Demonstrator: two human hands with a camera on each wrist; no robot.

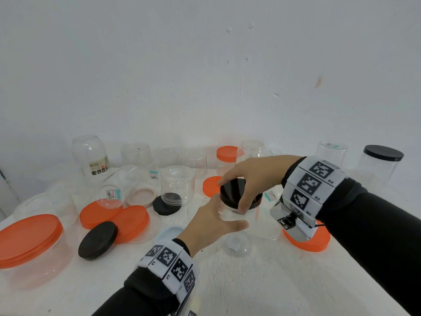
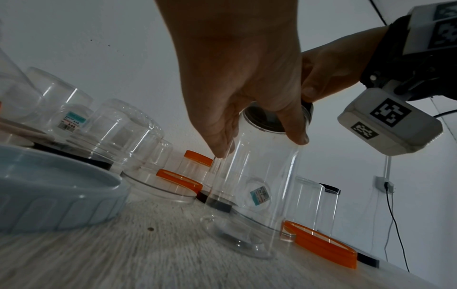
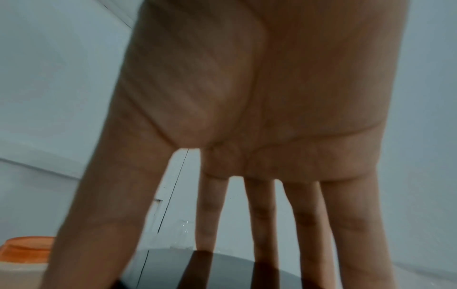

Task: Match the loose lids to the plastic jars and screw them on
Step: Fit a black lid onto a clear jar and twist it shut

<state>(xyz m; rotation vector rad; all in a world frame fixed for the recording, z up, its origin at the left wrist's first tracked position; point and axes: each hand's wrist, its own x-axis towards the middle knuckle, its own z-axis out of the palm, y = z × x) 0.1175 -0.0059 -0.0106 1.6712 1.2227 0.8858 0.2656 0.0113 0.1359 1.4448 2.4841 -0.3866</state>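
1. Clear jar (image 1: 237,221): tall, see-through plastic, standing upright on the white table (image 1: 262,281), long axis vertical, mouth pointing up. It stands directly beneath the right hand and just ahead of the left hand's fingers.
2. Black lid (image 1: 237,195): round, lying flat on the jar's mouth, top face up. How far it is threaded on cannot be told.
3. Right hand (image 1: 252,179): reaches over from above, thumb at the near rim and fingertips at the far rim, curled down and clamped round the black lid. The right wrist view shows the fingers (image 3: 262,215) spread downward onto the dark lid top (image 3: 222,269).
4. Left hand (image 1: 211,226): fingers and thumb wrapped round the jar's upper wall just under the lid, as the left wrist view shows (image 2: 247,88); a price sticker (image 2: 259,195) sits low on the jar's far side.
5. Pale blue lid (image 1: 169,233): upturned, just left of the left wrist.
6. Loose black lid (image 1: 98,240): tilted against an orange lid (image 1: 131,222), well left of the left hand.
7. Orange lid (image 1: 307,242): flat on the table, under the right wrist.
8. Orange-lidded tub (image 1: 29,245): wide and low, far left of both hands.
9. Black-lidded jar (image 1: 382,160): upright, beyond the right wrist.
10. Upended clear jars (image 1: 177,183): mouths down, ranged beyond the left hand.
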